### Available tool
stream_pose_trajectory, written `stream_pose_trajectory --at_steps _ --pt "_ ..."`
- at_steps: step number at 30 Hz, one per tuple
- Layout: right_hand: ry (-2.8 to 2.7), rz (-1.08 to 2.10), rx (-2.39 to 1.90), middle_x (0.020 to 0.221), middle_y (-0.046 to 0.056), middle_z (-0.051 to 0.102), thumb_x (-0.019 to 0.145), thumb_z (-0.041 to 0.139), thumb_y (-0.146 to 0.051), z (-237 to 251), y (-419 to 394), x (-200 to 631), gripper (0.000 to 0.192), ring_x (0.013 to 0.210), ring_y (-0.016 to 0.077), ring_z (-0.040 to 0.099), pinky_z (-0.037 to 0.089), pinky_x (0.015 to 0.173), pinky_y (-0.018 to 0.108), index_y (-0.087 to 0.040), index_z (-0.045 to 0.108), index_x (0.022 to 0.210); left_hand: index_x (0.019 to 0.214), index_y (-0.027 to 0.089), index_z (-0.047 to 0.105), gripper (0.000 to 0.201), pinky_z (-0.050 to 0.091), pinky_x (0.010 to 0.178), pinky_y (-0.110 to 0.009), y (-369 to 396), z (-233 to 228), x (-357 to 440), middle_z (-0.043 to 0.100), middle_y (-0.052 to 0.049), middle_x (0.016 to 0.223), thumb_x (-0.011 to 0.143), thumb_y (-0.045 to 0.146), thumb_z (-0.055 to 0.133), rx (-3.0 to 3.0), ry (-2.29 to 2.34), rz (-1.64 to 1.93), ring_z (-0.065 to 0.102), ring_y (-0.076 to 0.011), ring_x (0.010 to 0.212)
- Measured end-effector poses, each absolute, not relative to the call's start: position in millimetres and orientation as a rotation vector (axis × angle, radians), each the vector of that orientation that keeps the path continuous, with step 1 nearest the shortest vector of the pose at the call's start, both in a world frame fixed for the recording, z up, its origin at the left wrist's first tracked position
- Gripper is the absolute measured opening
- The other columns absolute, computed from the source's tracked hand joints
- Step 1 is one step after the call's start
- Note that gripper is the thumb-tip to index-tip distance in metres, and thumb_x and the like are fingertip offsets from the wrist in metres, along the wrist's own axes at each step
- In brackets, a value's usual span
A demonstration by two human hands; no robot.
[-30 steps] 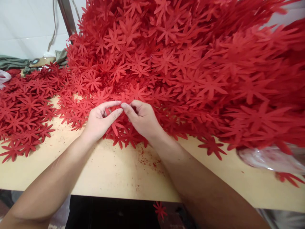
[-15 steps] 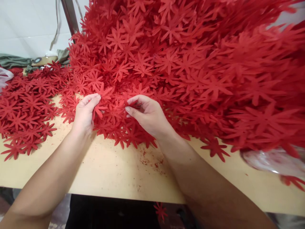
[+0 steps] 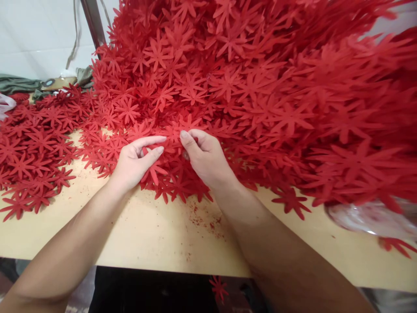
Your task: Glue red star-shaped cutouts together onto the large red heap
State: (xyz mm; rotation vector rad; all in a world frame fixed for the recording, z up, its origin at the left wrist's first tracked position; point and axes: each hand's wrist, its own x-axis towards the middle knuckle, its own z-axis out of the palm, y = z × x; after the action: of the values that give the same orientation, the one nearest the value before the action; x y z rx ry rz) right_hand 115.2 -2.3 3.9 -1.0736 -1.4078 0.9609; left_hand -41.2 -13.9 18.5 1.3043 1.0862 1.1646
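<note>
My left hand (image 3: 137,161) is low over the near edge of a large heap of red flower cutouts (image 3: 228,82). Its thumb and forefinger are curled around a red flower cutout (image 3: 154,171), whose petals show between and below them. Just to the right, my right hand (image 3: 206,154) has its thumb pressed against the bent fingers in a pinch. Red petals lie right at that pinch, but which piece it holds, if any, does not stand out from the heap behind. A small gap separates the fingertips of both hands.
A lower pile of red cutouts (image 3: 32,148) spreads at the left of the pale table (image 3: 130,234). Red crumbs (image 3: 208,221) are scattered near the front. Clear plastic (image 3: 368,217) lies at right, close to a single cutout (image 3: 291,202). Dark green cloth (image 3: 19,82) sits at back left.
My left hand has moved right, toward my right hand, with its fingers now pointing right. My right hand has shifted slightly right, and its thumb has come up against the fingers.
</note>
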Motion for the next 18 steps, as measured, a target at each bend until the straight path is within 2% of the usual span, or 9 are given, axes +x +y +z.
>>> stream_pose_trajectory --at_steps 4,8,13,16,18 --pt "-1.409 1.066 -1.008 0.062 -0.003 0.048 0.075 0.064 -0.044 3.6 -1.4 114.5 0.029 0.056 0.0082 0.043 0.037 0.053 0.024 -0.021 0.048 0.069 0.083 0.017 0.071 0.02 0.028 0.041 -0.018 -12.5 16.8 -41.0 0.053 0.004 0.052 0.067 0.028 0.076 1.321 1.133 1.168 0.037 -0.0039 0.043" --pt "-1.369 1.1 -0.968 0.077 0.0 0.06 0.07 0.065 -0.023 2.5 -0.6 114.9 0.012 0.071 0.0096 0.055 0.048 0.07 0.027 -0.019 0.057 0.078 0.079 0.017 0.07 0.019 0.024 0.04 -0.018 -11.3 15.1 -41.7 0.049 0.004 0.05 0.067 0.03 0.075 1.334 1.166 1.174 0.033 -0.0035 0.043" --pt "-1.263 1.181 -0.89 0.09 0.001 0.065 0.062 0.069 -0.016 -3.2 3.2 116.9 0.027 0.088 0.0116 0.061 0.05 0.084 0.03 -0.02 0.06 0.087 0.079 0.016 0.069 0.017 0.022 0.041 -0.019 -10.9 13.8 -41.9 0.046 0.005 0.05 0.067 0.028 0.074 1.353 1.173 1.161 0.031 -0.0034 0.043" --pt "-1.223 1.254 -0.859 0.092 0.001 0.066 0.062 0.074 -0.023 -4.8 4.5 117.3 0.031 0.088 0.0121 0.062 0.052 0.082 0.03 -0.021 0.061 0.09 0.081 0.016 0.069 0.018 0.025 0.042 -0.019 -10.0 12.9 -42.4 0.049 0.004 0.053 0.067 0.026 0.074 1.333 1.19 1.172 0.035 -0.0038 0.045" --pt "-1.198 1.294 -0.861 0.087 0.0 0.066 0.062 0.076 -0.03 -3.7 4.1 116.6 0.032 0.079 0.0111 0.062 0.053 0.075 0.028 -0.021 0.061 0.089 0.082 0.016 0.069 0.019 0.026 0.042 -0.018 -9.7 12.6 -42.6 0.051 0.004 0.054 0.067 0.027 0.074 1.332 1.199 1.17 0.037 -0.0042 0.045"
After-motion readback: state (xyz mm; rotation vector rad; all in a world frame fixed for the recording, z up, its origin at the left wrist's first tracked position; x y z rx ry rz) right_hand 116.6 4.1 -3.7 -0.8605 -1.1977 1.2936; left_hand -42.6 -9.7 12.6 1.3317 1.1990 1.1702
